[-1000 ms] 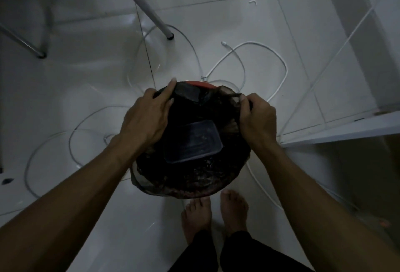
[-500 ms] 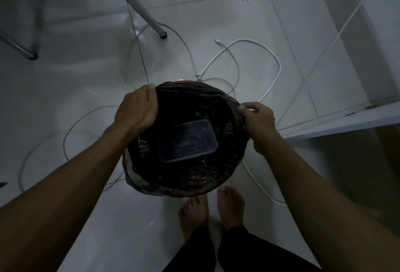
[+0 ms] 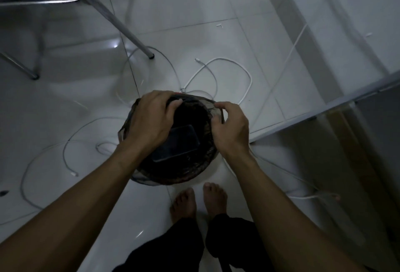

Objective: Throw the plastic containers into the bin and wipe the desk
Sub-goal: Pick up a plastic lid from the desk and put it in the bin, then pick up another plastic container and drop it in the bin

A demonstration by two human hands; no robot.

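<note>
Since the clear plastic container [image 3: 176, 144] in the bin [image 3: 173, 176] looks light and bendy, only the thin black liner [image 3: 207, 107] is being pinched at the rim by the left hand [image 3: 151, 120] and right hand [image 3: 231, 129].

home room, dim: glossy white tile floor [image 3: 249, 33], loose charging cables [image 3: 233, 64], metal chair legs [image 3: 121, 23], bare feet [image 3: 199, 200].

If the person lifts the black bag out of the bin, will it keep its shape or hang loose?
The black bag looks thin and crinkled where the left hand and right hand grip its edge over the bin's rim, so it would probably sag. With only a clear plastic container visible inside, it is likely light.
</note>
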